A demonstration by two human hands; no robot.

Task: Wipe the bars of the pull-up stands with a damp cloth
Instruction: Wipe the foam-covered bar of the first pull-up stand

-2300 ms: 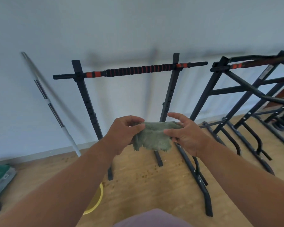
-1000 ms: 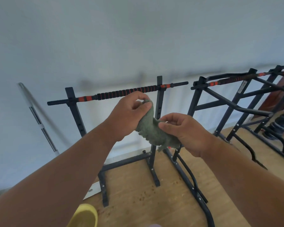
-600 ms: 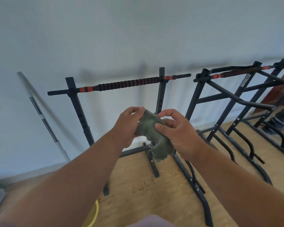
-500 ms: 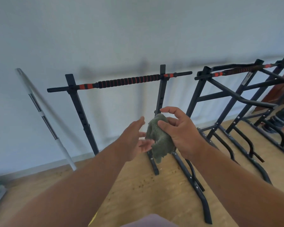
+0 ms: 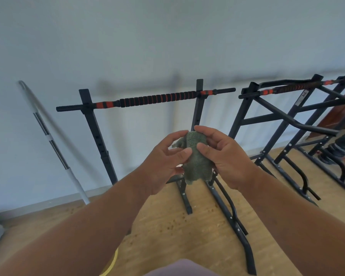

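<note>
Head view showed both hands raised in front of the chest with a green cloth (image 5: 196,156) bunched between them. The right hand (image 5: 225,156) gripped the cloth, its thumb pressed on the near face and its curled fingers (image 5: 204,130) wrapped over the top edge. The left hand (image 5: 163,162) pinched the cloth's left edge, thumb against the fabric and fingers bent behind it, only partly closed. The cloth hung down below both hands, clear of any bar. Behind it stood a black pull-up stand (image 5: 92,124) on the wooden floor (image 5: 167,226), its padded bar (image 5: 157,99) banded red and black, well apart from the cloth. A second stand (image 5: 247,116) stood just to the right. A silver barbell (image 5: 50,136) leaned on the wall (image 5: 167,36) at left.
</note>
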